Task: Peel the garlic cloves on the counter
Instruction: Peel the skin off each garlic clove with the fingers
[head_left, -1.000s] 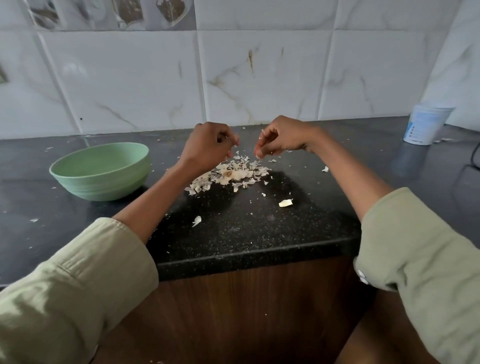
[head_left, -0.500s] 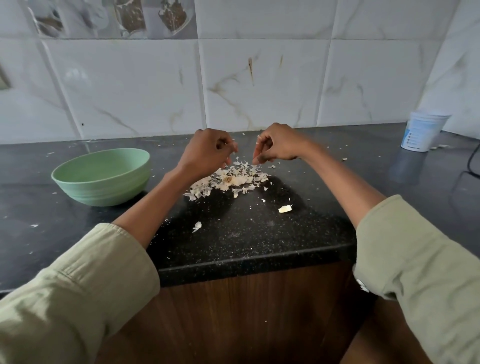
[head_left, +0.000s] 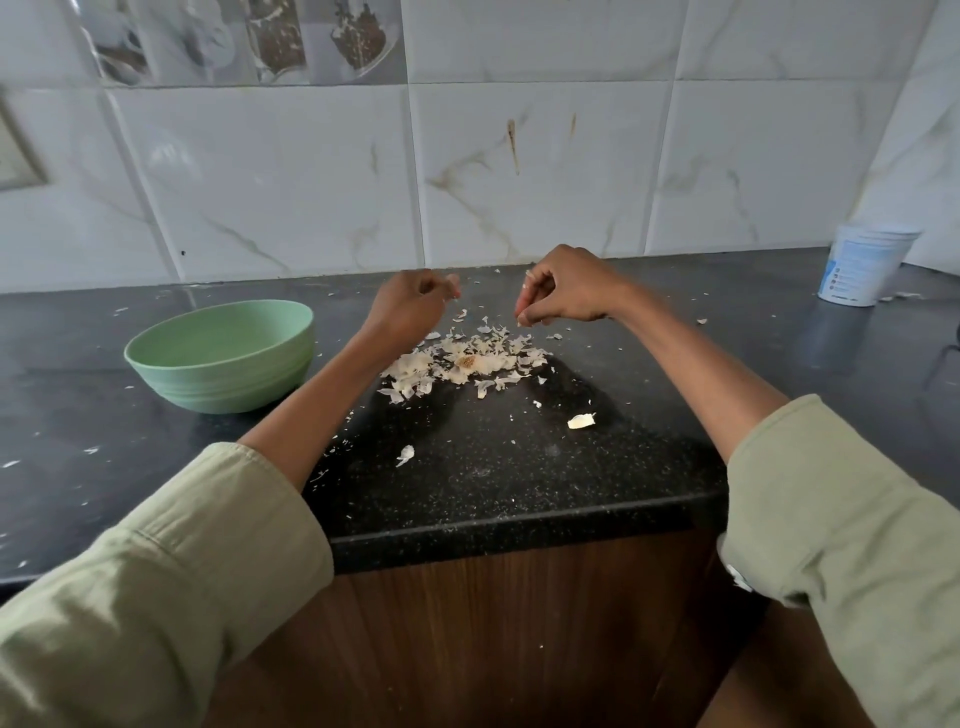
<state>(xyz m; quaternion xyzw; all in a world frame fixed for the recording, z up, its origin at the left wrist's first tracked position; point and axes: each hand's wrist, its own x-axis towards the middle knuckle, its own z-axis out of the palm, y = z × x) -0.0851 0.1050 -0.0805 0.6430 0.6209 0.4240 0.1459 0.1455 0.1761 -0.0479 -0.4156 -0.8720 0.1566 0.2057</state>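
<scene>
tub (head_left: 862, 267) right edge: label unreadable | left hand (head_left: 410, 306), right hand (head_left: 563, 288) fingers curled; contents hidden, grip unclear | peel pile (head_left: 467, 361) on worktop (head_left: 493, 467)

Whatever the left hand (head_left: 410, 306) holds is hidden inside its curled fingers; the right hand (head_left: 563, 291) shows only a pale sliver at its fingertips, too small to tell clove from skin. The green bowl (head_left: 221, 356) hides its inside behind the near wall. The white tub (head_left: 860, 267) carries print too blurred to read. Both sleeves are cut off by the lower edge, and the counter (head_left: 493, 467) by both sides.
</scene>
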